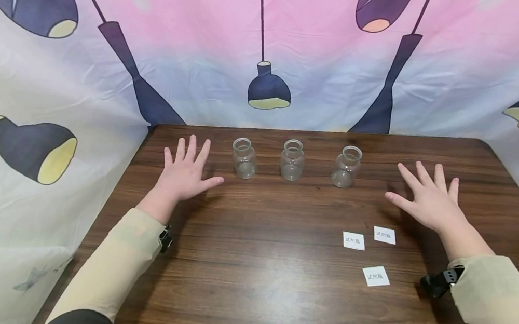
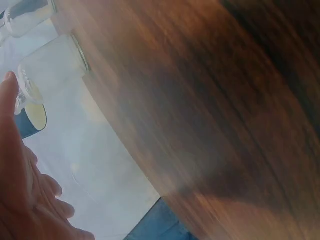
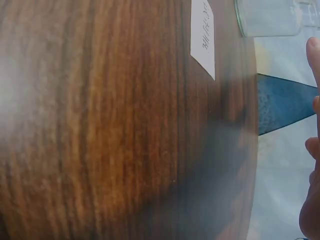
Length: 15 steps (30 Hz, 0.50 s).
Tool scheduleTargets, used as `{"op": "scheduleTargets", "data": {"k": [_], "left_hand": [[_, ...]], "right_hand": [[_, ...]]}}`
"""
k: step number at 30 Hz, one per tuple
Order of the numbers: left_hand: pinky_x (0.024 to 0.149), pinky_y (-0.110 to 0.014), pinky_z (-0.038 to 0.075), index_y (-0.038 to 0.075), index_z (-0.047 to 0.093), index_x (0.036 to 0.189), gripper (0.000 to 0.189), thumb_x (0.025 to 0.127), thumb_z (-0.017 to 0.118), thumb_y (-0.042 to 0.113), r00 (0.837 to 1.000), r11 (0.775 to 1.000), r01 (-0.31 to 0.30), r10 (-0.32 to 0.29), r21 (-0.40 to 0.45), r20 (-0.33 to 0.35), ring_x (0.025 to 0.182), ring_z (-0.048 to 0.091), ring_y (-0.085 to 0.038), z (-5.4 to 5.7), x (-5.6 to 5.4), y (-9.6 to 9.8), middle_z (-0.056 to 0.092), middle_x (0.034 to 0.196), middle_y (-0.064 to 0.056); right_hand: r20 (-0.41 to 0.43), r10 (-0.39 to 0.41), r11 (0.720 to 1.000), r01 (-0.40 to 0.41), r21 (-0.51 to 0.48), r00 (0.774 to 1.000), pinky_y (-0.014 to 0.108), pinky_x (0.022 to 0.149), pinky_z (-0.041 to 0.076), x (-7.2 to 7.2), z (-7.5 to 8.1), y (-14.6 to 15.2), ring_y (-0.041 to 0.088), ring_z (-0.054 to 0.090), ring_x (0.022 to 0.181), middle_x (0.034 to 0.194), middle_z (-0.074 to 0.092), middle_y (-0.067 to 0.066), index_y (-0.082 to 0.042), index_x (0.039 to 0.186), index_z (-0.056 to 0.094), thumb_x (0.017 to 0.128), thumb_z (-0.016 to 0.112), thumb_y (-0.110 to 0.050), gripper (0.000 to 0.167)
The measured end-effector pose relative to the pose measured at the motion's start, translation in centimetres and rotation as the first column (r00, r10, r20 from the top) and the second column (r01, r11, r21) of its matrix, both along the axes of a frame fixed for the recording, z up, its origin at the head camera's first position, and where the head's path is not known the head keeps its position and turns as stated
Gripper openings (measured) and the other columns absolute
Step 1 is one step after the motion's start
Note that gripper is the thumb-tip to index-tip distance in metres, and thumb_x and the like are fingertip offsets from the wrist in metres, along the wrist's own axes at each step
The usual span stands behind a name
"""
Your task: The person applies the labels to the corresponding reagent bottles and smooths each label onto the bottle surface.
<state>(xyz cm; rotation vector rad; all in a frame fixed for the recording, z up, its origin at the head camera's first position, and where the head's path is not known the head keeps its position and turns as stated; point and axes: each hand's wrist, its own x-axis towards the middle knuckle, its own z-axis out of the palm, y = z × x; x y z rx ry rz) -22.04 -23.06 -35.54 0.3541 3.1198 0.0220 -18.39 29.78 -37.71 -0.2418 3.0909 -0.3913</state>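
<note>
Three clear glass jars without lids stand upright in a row near the table's far edge: a left jar (image 1: 244,159), a middle jar (image 1: 292,161) and a right jar (image 1: 346,167). To the left of the row, my left hand (image 1: 184,174) is held over the table with fingers spread, its thumb towards the left jar. My right hand (image 1: 434,202) is spread likewise on the other side, apart from the right jar. Neither hand holds anything. Three small white paper labels, an upper one (image 1: 384,235), a left one (image 1: 353,241) and a lower one (image 1: 376,276), lie nearer my right hand, bearing handwritten characters.
The dark wood-grain table (image 1: 247,286) reaches back to a hanging cloth (image 1: 219,90) printed with lamps, which also covers the left and right sides. Dark straps with small devices sit on both wrists, the right device (image 1: 437,282) hanging lower.
</note>
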Motion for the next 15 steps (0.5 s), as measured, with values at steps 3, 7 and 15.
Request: {"op": "scheduleTargets", "data": {"k": [3,7,15], "left_hand": [[0.100,-0.069,-0.004,0.016,0.000,0.152,0.099,0.083,0.046,0.070,1.000,1.000,0.004,-0.004,0.020,0.007,0.138,-0.010,-0.043,-0.04,0.02,0.20,-0.005,0.153,-0.024],[0.102,-0.068,0.000,0.016,0.002,0.152,0.099,0.082,0.047,0.070,1.000,0.999,0.005,-0.006,0.041,0.019,0.138,-0.008,-0.043,-0.23,0.06,0.30,-0.006,0.154,-0.022],[0.104,-0.063,0.011,0.012,0.004,0.151,0.101,0.081,0.043,0.074,0.998,0.995,0.053,-0.054,0.085,0.010,0.139,-0.001,-0.043,-0.74,0.13,0.54,-0.003,0.153,-0.024]], "right_hand": [[-0.002,0.005,1.000,-0.005,-0.008,1.000,0.071,0.094,-0.013,0.05,-0.02,-0.08,0.050,-0.018,0.132,0.152,0.006,0.027,-0.021,0.152,0.012,0.088,0.042,-0.066,0.084],[-0.001,0.018,1.000,-0.018,-0.024,1.000,0.071,0.095,-0.011,0.11,-0.15,-0.25,0.050,-0.017,0.133,0.152,0.006,0.026,-0.021,0.152,0.012,0.088,0.043,-0.065,0.084],[-0.009,0.033,0.999,-0.033,-0.034,0.999,0.071,0.097,-0.008,0.37,-0.60,-0.37,0.048,-0.013,0.135,0.152,0.009,0.026,-0.019,0.152,0.014,0.088,0.046,-0.064,0.084]]}}
